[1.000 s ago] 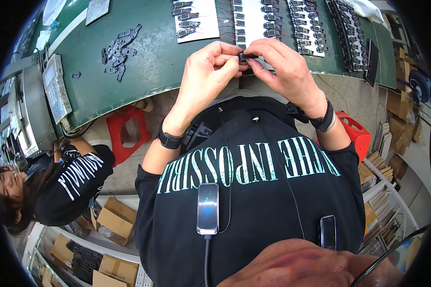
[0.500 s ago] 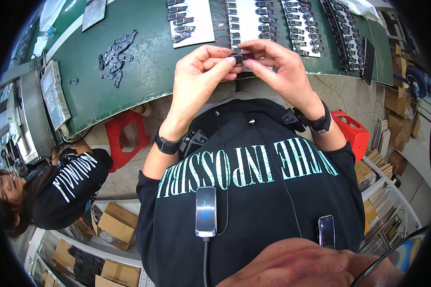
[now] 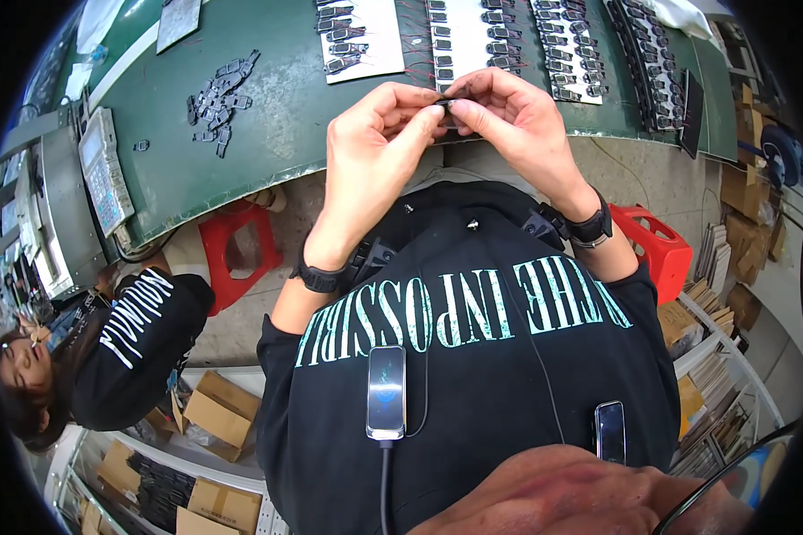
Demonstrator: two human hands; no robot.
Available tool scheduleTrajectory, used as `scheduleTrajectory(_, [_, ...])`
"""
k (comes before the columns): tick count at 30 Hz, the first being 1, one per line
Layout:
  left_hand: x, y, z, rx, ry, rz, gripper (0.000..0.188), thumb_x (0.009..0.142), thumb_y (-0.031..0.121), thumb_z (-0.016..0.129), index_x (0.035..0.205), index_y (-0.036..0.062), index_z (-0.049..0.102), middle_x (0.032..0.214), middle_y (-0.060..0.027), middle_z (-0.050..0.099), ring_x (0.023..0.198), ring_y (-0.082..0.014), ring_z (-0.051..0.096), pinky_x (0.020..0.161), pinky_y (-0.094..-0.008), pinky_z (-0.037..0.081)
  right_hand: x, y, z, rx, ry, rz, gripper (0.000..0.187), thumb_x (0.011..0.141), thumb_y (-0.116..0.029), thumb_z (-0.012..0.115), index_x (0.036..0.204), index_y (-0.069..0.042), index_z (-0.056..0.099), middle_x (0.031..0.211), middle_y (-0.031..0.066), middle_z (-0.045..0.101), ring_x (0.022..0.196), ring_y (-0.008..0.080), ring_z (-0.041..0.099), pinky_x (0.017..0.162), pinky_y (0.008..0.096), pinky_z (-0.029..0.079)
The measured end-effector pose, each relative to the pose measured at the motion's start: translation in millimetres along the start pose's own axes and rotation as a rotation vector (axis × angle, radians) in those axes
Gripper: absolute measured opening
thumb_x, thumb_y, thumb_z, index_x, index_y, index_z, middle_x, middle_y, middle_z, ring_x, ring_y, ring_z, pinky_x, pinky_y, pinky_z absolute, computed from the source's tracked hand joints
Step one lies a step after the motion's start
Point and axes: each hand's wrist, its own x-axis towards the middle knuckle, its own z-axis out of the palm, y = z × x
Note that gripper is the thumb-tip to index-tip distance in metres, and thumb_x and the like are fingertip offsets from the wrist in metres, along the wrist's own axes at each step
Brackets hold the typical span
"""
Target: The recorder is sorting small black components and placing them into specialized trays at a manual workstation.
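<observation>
My left hand (image 3: 375, 138) and my right hand (image 3: 522, 129) meet at the near edge of the green table, thumbs and fingertips pinched together. Between them sits a small black plastic part (image 3: 447, 103), mostly covered by the fingers, so its exact kind is hidden. Just beyond the hands lie a white board (image 3: 379, 45) and another white board (image 3: 461, 45), both carrying rows of small black modules with thin red wires. Left of my hands, loose black parts (image 3: 219, 105) form a pile on the table, and a single black piece (image 3: 141, 145) lies apart from it.
More boards of black modules (image 3: 567, 53) stand farther right, beside a dark tray (image 3: 642, 67). A keypad device (image 3: 105, 183) sits at the table's left end. Red stools (image 3: 241, 254) flank me. A co-worker (image 3: 129, 352) is at the left; cardboard boxes (image 3: 221, 415) fill shelves behind.
Both thumbs have closed in over the black part, which was more exposed before. My right thumb has risen toward the left one. The view has shifted slightly.
</observation>
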Motion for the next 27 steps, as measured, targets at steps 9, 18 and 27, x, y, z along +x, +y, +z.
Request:
scheduleTrajectory(9, [-11, 0, 24, 0.494, -0.135, 0.376, 0.015, 0.090, 0.004, 0.072, 0.105, 0.0005, 0.071, 0.089, -0.0087, 0.075, 0.083, -0.0168, 0.074, 0.075, -0.0282, 0.059, -46, -14, -16, -0.636, 0.196, -0.241, 0.014, 0.091, -0.002, 0.069, 0.105, 0.000, 0.067, 0.094, 0.0012, 0.068, 0.085, 0.0080, 0.065, 0.079, 0.0241, 0.053])
scheduleTrajectory(18, [13, -28, 36, 1.017, -0.105, 1.000, 0.027, 0.083, 0.011, 0.076, 0.109, 0.0080, 0.072, 0.115, -0.0064, 0.071, 0.116, -0.0226, 0.065, 0.101, -0.0451, 0.050, -70, 14, -48, -0.373, 0.475, -0.041, 0.013, 0.092, -0.005, 0.070, 0.105, -0.001, 0.067, 0.093, -0.0011, 0.067, 0.083, 0.0059, 0.062, 0.077, 0.0208, 0.049])
scheduleTrajectory(27, [17, -43, 37, 1.139, -0.303, 0.909, 0.041, 0.086, 0.019, 0.074, 0.124, 0.0096, 0.067, 0.133, -0.0034, 0.064, 0.132, -0.0228, 0.054, 0.119, -0.0530, 0.027, -68, 23, -53, -0.320, 0.516, -0.145, 0.014, 0.092, -0.003, 0.070, 0.105, -0.001, 0.067, 0.096, -0.0005, 0.067, 0.085, 0.0061, 0.061, 0.080, 0.0215, 0.049])
